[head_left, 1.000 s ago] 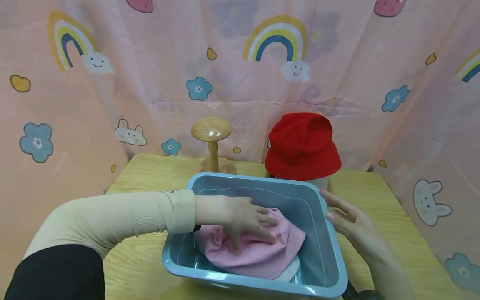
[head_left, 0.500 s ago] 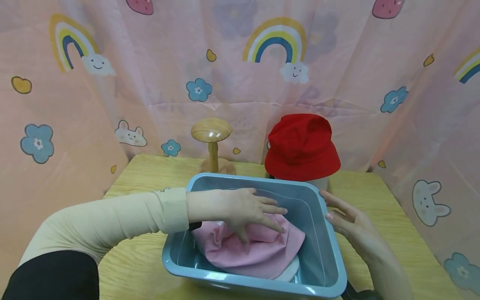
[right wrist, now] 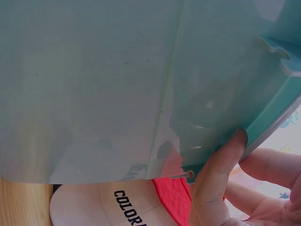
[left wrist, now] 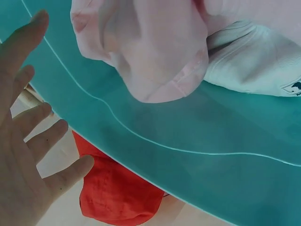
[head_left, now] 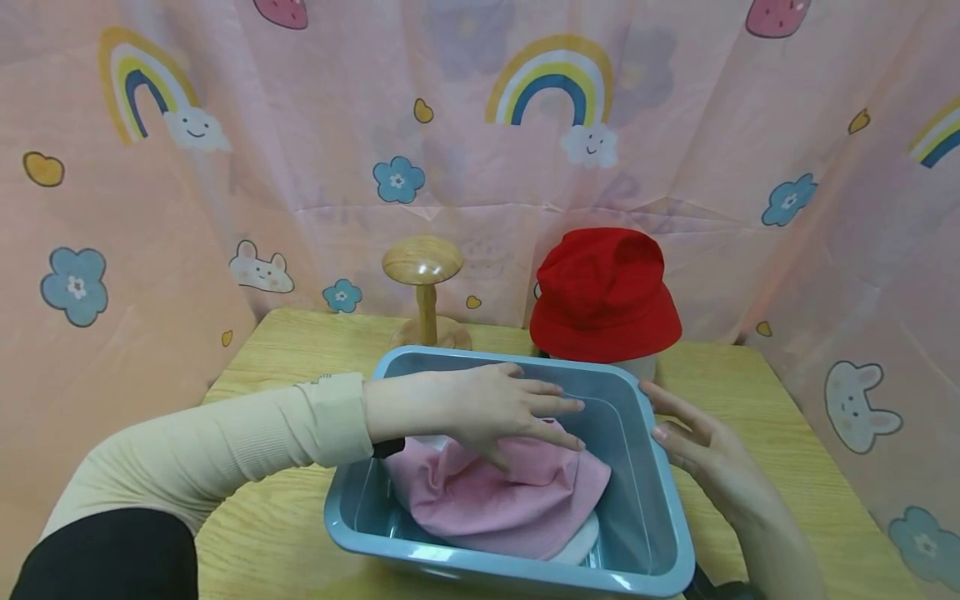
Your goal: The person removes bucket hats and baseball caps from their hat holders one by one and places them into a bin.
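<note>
My left hand (head_left: 487, 412) hovers over a pink fabric hat (head_left: 517, 508) inside a blue plastic basin (head_left: 510, 562), palm down with the fingers spread. The left wrist view shows that hand (left wrist: 28, 141) apart from the pink hat (left wrist: 160, 52). Beneath the pink one lies a pale hat (left wrist: 263, 61) with a small dark mark, mostly hidden. At the basin's right rim, my right hand (head_left: 705, 450) grips the edge. Seen from the right wrist, its thumb (right wrist: 218, 174) presses the outer wall below the rim and a finger lies along the edge.
Behind the basin stands a wooden mushroom-shaped hat stand (head_left: 423, 260). To its right a red bucket hat (head_left: 606, 296) sits above a white cap with dark lettering (right wrist: 124, 205). All stand on a wooden table (head_left: 300, 346) against a patterned pink curtain (head_left: 315, 108).
The left hand has risen off the pink hat and shifted toward the back of the basin. The hat lies as before, and the right hand stays at the rim.
</note>
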The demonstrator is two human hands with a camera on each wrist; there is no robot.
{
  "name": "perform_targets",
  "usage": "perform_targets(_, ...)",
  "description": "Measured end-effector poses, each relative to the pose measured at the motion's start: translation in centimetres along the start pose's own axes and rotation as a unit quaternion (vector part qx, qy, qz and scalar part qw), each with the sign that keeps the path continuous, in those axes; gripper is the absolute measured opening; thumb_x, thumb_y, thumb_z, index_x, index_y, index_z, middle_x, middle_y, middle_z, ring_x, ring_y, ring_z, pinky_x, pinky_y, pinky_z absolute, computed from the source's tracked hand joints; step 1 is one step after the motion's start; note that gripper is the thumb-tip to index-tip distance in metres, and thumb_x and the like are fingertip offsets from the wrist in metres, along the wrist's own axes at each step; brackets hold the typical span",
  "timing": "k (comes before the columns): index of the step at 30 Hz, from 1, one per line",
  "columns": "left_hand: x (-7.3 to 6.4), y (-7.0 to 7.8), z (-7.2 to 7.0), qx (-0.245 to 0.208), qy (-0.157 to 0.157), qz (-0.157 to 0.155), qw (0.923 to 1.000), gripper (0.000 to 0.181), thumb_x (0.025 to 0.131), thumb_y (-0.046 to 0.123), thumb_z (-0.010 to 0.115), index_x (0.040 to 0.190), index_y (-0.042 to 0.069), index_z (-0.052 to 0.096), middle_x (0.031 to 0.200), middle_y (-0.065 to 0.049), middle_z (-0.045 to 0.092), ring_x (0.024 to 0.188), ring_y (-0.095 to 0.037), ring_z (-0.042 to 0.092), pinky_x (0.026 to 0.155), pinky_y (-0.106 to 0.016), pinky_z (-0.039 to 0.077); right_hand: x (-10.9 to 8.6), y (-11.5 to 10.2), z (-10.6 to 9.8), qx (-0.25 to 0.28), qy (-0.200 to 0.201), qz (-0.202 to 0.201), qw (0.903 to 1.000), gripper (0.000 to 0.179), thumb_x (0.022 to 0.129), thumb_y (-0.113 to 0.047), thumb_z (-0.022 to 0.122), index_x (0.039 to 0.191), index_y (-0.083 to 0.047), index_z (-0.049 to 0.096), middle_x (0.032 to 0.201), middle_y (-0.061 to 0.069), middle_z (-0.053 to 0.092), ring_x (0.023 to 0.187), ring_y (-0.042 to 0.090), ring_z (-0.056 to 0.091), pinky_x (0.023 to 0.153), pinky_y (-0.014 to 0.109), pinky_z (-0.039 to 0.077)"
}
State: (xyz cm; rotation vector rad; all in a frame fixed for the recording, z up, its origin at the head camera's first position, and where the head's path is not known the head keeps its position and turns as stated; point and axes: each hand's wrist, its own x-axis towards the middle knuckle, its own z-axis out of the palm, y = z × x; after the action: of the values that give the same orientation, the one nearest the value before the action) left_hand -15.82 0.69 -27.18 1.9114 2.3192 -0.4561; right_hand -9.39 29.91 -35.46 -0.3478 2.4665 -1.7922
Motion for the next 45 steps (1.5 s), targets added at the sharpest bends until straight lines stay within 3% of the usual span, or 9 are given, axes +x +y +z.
perform_targets(27, 0.8, -0.7, -1.2, 0.032, 0.077, 0.01, 0.9965, 0.069, 0.091, 0.048, 0.059, 0.151, 0.034, 0.028, 0.161, -0.001, 0.022, 0.148, -0.021, 0.025, 0.111, -0.044, 0.038, -0.1, -0.1, -0.1, -0.003, -0.004, -0.002, 1.0, 0.055, 0.098, -0.01, 0.048, 0.15, -0.011, 0.031, 0.132, -0.011, 0.05, 0.109, 0.003, 0.063, 0.084, 0.027, 0.053)
perform_targets(38, 1.0, -1.6, -2.2, 0.0, 0.12, 0.005, 0.9927, 0.066, 0.091, 0.04, 0.061, 0.15, 0.032, 0.032, 0.16, -0.002, 0.026, 0.146, -0.02, 0.03, 0.109, -0.041, 0.04, 0.0, -0.1, 0.0, -0.012, 0.004, 0.001, 0.9999, 0.057, 0.097, -0.012, 0.051, 0.15, -0.012, 0.031, 0.133, -0.011, 0.049, 0.109, 0.003, 0.063, 0.085, 0.028, 0.053)
perform_targets(45, 1.0, -2.2, -2.8, -0.013, 0.118, -0.007, 0.9929, 0.069, 0.091, 0.044, 0.06, 0.151, 0.033, 0.028, 0.161, 0.001, 0.022, 0.148, -0.018, 0.025, 0.111, -0.04, 0.037, 0.0, 0.0, 0.1, -0.019, 0.007, 0.003, 0.9998, 0.057, 0.097, -0.013, 0.051, 0.151, -0.014, 0.031, 0.134, -0.011, 0.048, 0.11, 0.002, 0.061, 0.085, 0.029, 0.054)
